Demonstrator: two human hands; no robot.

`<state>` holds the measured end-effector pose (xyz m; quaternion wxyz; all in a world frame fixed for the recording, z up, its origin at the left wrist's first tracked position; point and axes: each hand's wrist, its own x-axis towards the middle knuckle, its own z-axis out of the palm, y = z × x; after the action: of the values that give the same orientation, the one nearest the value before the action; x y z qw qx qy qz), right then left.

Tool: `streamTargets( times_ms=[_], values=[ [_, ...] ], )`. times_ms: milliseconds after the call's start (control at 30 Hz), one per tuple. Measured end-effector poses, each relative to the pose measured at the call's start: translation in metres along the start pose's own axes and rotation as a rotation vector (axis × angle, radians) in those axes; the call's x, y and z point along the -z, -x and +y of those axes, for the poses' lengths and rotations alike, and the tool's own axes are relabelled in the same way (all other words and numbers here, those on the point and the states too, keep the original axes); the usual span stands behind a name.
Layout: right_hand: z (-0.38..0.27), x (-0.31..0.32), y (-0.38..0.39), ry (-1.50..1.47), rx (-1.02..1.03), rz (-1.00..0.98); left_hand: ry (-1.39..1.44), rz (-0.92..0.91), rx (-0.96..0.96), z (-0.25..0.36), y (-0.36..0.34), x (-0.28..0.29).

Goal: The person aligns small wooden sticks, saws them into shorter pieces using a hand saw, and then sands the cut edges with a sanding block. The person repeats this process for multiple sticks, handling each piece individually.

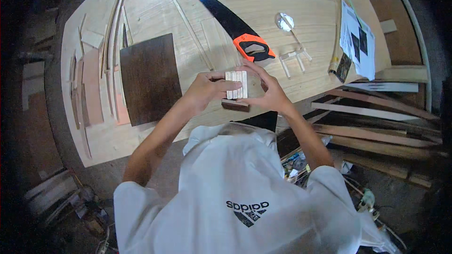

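Note:
A small bundle of short pale wooden strips [235, 89], laid side by side, is between my two hands near the table's front edge. My left hand [207, 89] is closed on its left side, with fingers reaching across the strips. On the other side, my right hand [269, 89] curves round the bundle, thumb at the near end and fingers at the far end. Just below the strips sits a small dark brown block [235, 105], partly covered by them. Beyond my right hand lies a handsaw [228, 23] with a black blade and an orange handle.
A dark brown board [151, 79] lies left of my hands, beside long thin wood strips [109, 51]. To the right are a small pale wooden frame [295, 56], a silvery round piece [284, 21] with a stick, and printed sheets [358, 42]. Stacked planks [372, 134] stand off the table's right.

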<state>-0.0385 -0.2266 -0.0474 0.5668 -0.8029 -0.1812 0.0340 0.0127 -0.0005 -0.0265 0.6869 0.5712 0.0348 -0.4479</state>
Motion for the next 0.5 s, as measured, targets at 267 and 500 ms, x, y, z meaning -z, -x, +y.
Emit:
streamTargets(
  times_ms=[267, 500],
  values=[
    [0.012, -0.010, 0.009, -0.067, -0.113, 0.002, -0.050, -0.029, 0.009, -0.020, -0.019, 0.012],
    [0.049, -0.016, 0.010, 0.167, -0.080, 0.049, -0.095, -0.033, -0.051, -0.041, -0.052, 0.023]
  ],
)
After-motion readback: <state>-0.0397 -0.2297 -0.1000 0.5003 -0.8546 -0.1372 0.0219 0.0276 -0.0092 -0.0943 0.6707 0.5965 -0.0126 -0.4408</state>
